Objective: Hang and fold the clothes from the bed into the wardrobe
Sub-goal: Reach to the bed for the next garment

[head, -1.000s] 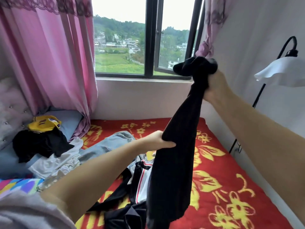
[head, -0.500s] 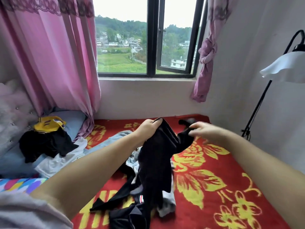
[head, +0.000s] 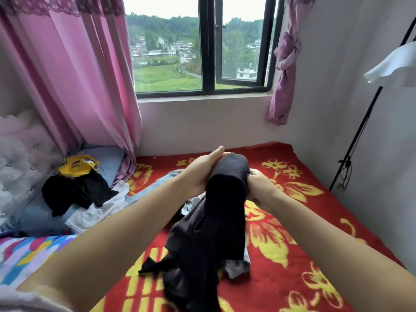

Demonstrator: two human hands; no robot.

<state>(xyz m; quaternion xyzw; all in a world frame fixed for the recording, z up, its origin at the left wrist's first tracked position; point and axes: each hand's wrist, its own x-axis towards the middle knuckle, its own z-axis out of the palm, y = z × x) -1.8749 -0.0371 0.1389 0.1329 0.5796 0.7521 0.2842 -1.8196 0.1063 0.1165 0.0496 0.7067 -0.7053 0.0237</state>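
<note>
A long black garment (head: 222, 212) is doubled over and held above the red flowered bed cover (head: 315, 221). My left hand (head: 202, 172) presses flat against its left side near the fold. My right hand (head: 258, 185) grips its right edge. The garment's lower part drapes down onto a pile of black, white and grey clothes (head: 236, 264) on the bed. More clothes lie at the left: a black top (head: 74, 192), a yellow piece (head: 76, 165), a white item (head: 99, 210) and a pale blue one. The wardrobe is out of view.
A blue pillow (head: 105, 158) and tufted headboard (head: 20, 158) are at the left, with pink curtains (head: 74, 75) above. The window (head: 202, 52) is straight ahead. A floor lamp (head: 360, 131) with white shade stands by the right wall. A multicoloured blanket (head: 27, 255) lies near left.
My right hand came down from high near the window. Both hands have drawn together, and the black garment now hangs folded in half between them instead of stretched out long.
</note>
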